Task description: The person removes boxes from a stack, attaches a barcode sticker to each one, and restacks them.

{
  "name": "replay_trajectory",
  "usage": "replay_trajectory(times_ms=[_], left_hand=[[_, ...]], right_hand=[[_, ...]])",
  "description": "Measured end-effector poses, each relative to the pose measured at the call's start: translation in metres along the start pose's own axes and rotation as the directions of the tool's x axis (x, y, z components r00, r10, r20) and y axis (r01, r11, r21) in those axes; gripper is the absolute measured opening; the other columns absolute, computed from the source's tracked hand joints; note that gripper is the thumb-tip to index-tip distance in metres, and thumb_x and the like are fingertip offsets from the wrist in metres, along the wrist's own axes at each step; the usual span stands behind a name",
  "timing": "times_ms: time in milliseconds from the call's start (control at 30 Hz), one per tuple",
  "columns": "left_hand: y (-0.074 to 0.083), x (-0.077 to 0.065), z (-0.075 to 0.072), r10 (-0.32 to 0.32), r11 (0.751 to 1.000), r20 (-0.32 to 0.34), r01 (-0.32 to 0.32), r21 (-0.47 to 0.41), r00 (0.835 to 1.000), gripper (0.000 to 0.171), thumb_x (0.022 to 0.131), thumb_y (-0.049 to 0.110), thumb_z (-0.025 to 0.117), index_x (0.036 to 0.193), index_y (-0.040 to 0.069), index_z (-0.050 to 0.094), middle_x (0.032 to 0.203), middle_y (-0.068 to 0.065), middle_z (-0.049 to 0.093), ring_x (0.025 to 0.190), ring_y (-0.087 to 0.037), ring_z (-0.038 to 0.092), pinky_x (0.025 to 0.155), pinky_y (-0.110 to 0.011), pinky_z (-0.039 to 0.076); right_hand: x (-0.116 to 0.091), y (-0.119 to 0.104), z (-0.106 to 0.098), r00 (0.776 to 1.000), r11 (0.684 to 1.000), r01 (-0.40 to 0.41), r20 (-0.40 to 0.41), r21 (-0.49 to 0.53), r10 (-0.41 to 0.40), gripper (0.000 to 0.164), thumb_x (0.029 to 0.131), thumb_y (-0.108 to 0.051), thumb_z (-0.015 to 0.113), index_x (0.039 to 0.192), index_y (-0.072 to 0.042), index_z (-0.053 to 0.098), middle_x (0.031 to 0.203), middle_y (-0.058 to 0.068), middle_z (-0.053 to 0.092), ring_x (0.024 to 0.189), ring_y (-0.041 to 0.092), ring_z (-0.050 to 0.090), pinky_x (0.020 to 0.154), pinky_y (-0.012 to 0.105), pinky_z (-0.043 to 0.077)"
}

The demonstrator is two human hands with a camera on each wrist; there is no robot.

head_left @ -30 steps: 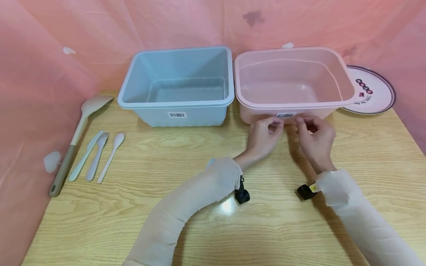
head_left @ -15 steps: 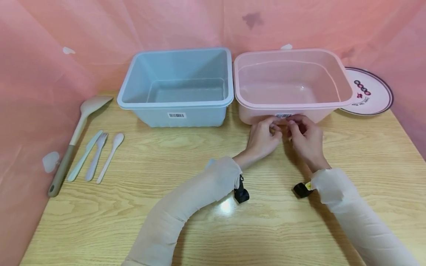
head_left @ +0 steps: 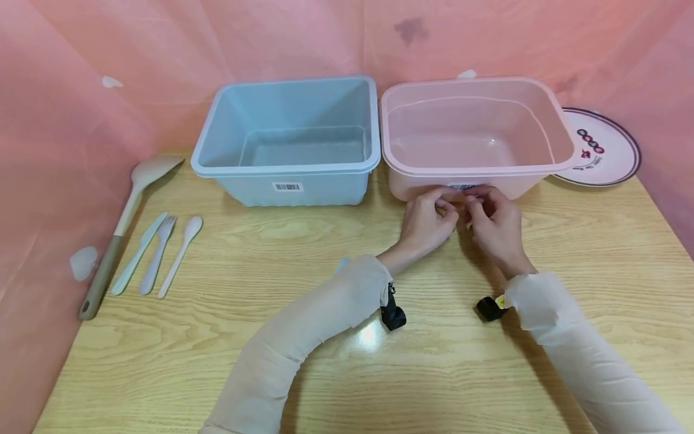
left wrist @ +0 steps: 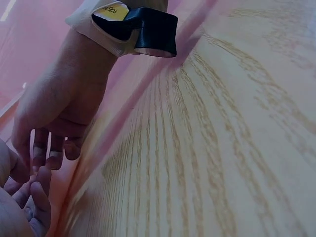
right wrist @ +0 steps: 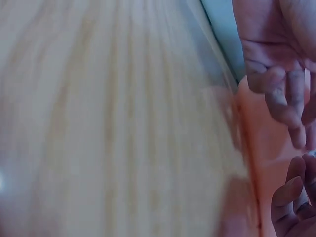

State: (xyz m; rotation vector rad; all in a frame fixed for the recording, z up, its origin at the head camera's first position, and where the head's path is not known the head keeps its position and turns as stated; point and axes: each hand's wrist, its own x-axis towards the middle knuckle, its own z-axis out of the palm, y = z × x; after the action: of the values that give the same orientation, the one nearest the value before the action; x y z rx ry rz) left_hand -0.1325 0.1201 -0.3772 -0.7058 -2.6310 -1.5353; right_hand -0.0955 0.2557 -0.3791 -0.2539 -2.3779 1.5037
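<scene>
Both hands meet at the front wall of the pink bin [head_left: 534, 185], around its barcode label [head_left: 459, 187]. My left hand [head_left: 428, 223] has its index fingertip at the label's left and lower edge, the other fingers loosely bent. My right hand [head_left: 496, 226] brings thumb and index tips close together over the label's right end, covering part of it. I cannot tell whether they pinch the label. From the left wrist, the right hand [left wrist: 54, 108] hangs with fingers down, facing the left hand [left wrist: 15, 197]. In the right wrist view, the left hand [right wrist: 276, 64] and right hand [right wrist: 294, 202] nearly meet.
A blue bin [head_left: 293, 187] with a similar label stands left of the pink one. Behind the pink bin's right side lies a round plate [head_left: 607, 157]. At the left are a turner [head_left: 121, 211], a knife [head_left: 138, 256], a fork [head_left: 157, 259] and a spoon [head_left: 181, 256].
My right hand has moved left, from beside the label to over its right end, close to the left hand. The left hand has stayed nearly in place. The bins stand as before.
</scene>
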Motion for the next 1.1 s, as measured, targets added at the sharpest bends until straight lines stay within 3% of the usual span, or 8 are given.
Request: replay_trajectory(times_ms=[200,367,533,700,800,900,1033,1100], left_hand=[[0.0,0.002,-0.006,0.005,1.0,0.005,-0.005,-0.002,1.0,0.031,0.084,0.007,0.062,0.114,0.014,0.069,0.084,0.003,0.072,0.062,0.005,0.058,0.063,-0.007,0.041],[-0.003,-0.008,-0.018,0.0,1.0,0.051,0.001,-0.026,0.999,0.028,0.086,0.007,0.061,0.112,0.013,0.069,0.086,0.003,0.072,0.062,0.004,0.059,0.066,-0.007,0.043],[0.0,-0.024,-0.042,0.012,0.995,0.144,0.002,-0.1,0.989,0.024,0.087,0.006,0.058,0.108,0.009,0.069,0.084,0.0,0.071,0.059,0.003,0.061,0.06,-0.01,0.049],[0.008,-0.041,-0.072,0.062,0.993,0.214,-0.038,-0.115,0.975,0.022,0.088,0.006,0.057,0.106,0.008,0.069,0.086,-0.002,0.071,0.063,-0.001,0.061,0.061,-0.012,0.051],[0.012,-0.049,-0.089,0.097,0.99,0.232,-0.071,-0.119,0.968,0.021,0.089,0.005,0.058,0.106,0.008,0.069,0.088,-0.003,0.071,0.066,-0.003,0.062,0.061,-0.013,0.051],[0.014,-0.056,-0.108,0.161,0.981,0.214,-0.134,-0.137,0.963,0.02,0.088,0.003,0.057,0.105,0.006,0.069,0.087,-0.006,0.072,0.068,-0.006,0.065,0.061,-0.016,0.053],[0.014,-0.06,-0.137,0.222,0.967,0.14,-0.199,-0.158,0.965,0.02,0.087,0.0,0.057,0.103,0.002,0.069,0.086,-0.01,0.072,0.07,-0.012,0.067,0.061,-0.022,0.056],[0.013,-0.061,-0.152,0.209,0.97,0.09,-0.194,-0.15,0.974,0.02,0.087,0.0,0.058,0.103,0.001,0.069,0.086,-0.011,0.072,0.071,-0.013,0.066,0.06,-0.024,0.055]], right_hand=[[0.004,-0.002,0.0,1.0,0.999,0.013,0.017,0.034,-0.013,0.019,0.097,-0.008,0.049,0.108,0.002,0.06,0.069,-0.014,0.061,0.056,0.003,0.058,0.043,0.019,0.046],[-0.005,-0.002,-0.011,0.999,1.0,0.013,0.045,-0.008,-0.013,0.018,0.097,-0.007,0.048,0.108,0.001,0.06,0.067,-0.009,0.061,0.054,0.006,0.056,0.041,0.019,0.044],[-0.019,-0.012,-0.024,0.991,0.992,0.098,0.103,-0.083,-0.089,0.014,0.097,-0.008,0.051,0.104,-0.002,0.062,0.072,-0.01,0.062,0.058,0.004,0.059,0.044,0.016,0.045],[-0.031,-0.03,-0.035,0.973,0.979,0.189,0.149,-0.081,-0.176,0.014,0.095,-0.003,0.054,0.105,-0.005,0.064,0.078,-0.008,0.063,0.068,0.0,0.061,0.048,0.013,0.046],[-0.036,-0.041,-0.041,0.953,0.958,0.274,0.154,-0.084,-0.259,0.015,0.093,0.001,0.055,0.105,-0.003,0.064,0.08,-0.009,0.064,0.071,-0.003,0.061,0.048,0.011,0.044],[-0.037,-0.05,-0.046,0.917,0.916,0.386,0.156,-0.109,-0.368,0.018,0.091,0.006,0.057,0.106,-0.001,0.065,0.084,-0.015,0.065,0.074,-0.007,0.061,0.052,0.008,0.044],[-0.035,-0.059,-0.056,0.861,0.852,0.506,0.145,-0.138,-0.488,0.023,0.087,0.01,0.059,0.108,0.004,0.066,0.095,-0.023,0.065,0.08,-0.01,0.06,0.065,0.002,0.045],[-0.032,-0.063,-0.062,0.842,0.831,0.539,0.128,-0.139,-0.524,0.024,0.086,0.011,0.058,0.108,0.007,0.066,0.1,-0.021,0.065,0.083,-0.01,0.061,0.071,0.002,0.045]])
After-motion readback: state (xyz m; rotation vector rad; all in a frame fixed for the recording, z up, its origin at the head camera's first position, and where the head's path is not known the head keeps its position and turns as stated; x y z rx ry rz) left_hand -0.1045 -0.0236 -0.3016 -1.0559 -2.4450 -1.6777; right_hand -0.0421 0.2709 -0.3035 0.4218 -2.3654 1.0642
